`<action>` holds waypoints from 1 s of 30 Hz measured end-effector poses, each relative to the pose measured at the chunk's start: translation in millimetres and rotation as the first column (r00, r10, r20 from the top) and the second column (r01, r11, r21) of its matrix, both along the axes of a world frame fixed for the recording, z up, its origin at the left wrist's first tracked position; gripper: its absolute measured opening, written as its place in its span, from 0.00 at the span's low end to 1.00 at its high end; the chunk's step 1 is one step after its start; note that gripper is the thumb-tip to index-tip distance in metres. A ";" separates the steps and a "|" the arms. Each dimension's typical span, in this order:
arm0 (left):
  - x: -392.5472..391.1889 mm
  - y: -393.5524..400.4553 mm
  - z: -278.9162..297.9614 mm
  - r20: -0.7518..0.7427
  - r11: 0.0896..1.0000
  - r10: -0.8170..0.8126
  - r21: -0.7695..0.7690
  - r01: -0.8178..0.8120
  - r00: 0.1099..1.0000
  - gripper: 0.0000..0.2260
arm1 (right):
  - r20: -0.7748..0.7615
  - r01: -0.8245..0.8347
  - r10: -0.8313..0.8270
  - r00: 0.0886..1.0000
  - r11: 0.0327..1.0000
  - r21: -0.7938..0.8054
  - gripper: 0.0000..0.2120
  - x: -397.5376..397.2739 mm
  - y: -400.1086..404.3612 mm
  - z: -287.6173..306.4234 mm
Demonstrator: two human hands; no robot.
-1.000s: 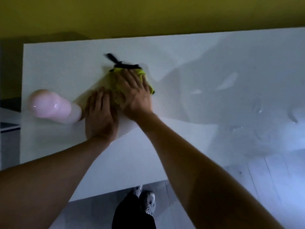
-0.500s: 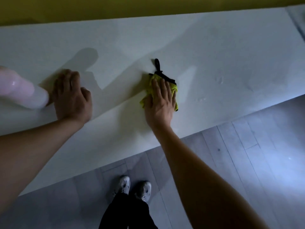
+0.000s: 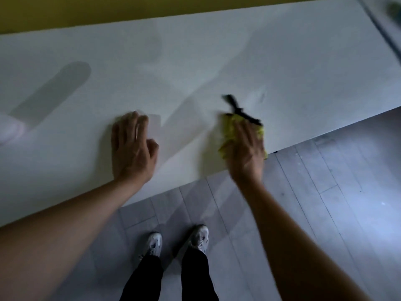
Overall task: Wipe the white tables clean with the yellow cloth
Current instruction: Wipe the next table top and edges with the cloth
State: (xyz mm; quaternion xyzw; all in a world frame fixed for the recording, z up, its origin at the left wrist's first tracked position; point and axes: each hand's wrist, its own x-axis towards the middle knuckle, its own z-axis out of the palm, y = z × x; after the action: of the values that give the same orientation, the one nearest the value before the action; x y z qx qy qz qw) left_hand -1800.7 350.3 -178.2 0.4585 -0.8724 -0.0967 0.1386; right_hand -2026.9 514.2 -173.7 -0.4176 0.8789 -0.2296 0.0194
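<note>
A long white table (image 3: pixel 195 61) fills the upper half of the head view. My right hand (image 3: pixel 246 153) presses a yellow cloth (image 3: pixel 230 135) with a black edge and black loop onto the table's near edge; the cloth is partly hidden under the fingers. My left hand (image 3: pixel 132 146) lies flat on the table about two hand-widths to the left, palm down, fingers together, holding nothing.
A pale pink rounded object (image 3: pixel 8 129) sits on the table at the far left edge of view. A yellow wall (image 3: pixel 108 9) runs behind the table. Grey plank floor (image 3: pixel 325 203) and my shoes (image 3: pixel 178 242) lie below. A second surface (image 3: pixel 390 22) adjoins at the top right.
My right hand has slid the cloth rightward and toward the table's near edge. My left hand has also moved right along the table, away from the pink object.
</note>
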 end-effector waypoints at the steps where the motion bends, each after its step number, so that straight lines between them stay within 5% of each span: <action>1: 0.1 -0.5 -1.1 0.006 1.000 0.001 -0.010 -0.001 1.000 0.27 | 0.014 0.084 -0.084 0.996 0.996 0.021 0.27 -27.6 9.3 1.5; 7: -3.1 0.8 -3.9 0.023 0.999 0.011 -0.033 -0.010 1.000 0.26 | 0.054 0.336 -0.345 0.937 0.933 0.128 0.31 -76.6 13.5 9.3; 11: -3.4 0.6 -4.2 0.013 0.999 0.020 -0.038 -0.019 1.000 0.25 | 0.076 0.034 -0.037 0.996 0.999 0.036 0.31 14.1 -15.7 7.3; 15: -3.7 -1.2 -4.9 -0.018 0.999 0.035 -0.038 -0.036 0.999 0.24 | 0.098 -0.328 0.323 0.941 0.944 0.043 0.30 107.0 -54.1 0.9; 19: -2.3 -3.0 -4.4 -0.010 0.999 0.034 -0.037 -0.034 0.999 0.24 | 0.087 -0.491 0.489 0.868 0.871 0.002 0.31 80.5 -64.9 0.1; 24: -4.5 -0.5 -4.6 0.008 0.998 0.054 -0.031 -0.054 0.998 0.25 | 0.070 -0.022 0.019 0.997 0.999 0.045 0.31 -58.4 -44.0 0.4; 30: -5.8 -0.9 -5.0 0.020 0.998 0.058 -0.001 -0.058 0.998 0.26 | 0.092 0.298 -0.306 0.948 0.951 0.086 0.32 -94.0 -51.0 1.9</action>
State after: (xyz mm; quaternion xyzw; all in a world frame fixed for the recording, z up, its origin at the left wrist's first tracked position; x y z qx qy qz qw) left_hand -1806.5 349.4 -183.3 0.4844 -0.8602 -0.0878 0.1329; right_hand -2120.8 463.2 -171.7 -0.2646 0.9379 -0.2200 0.0446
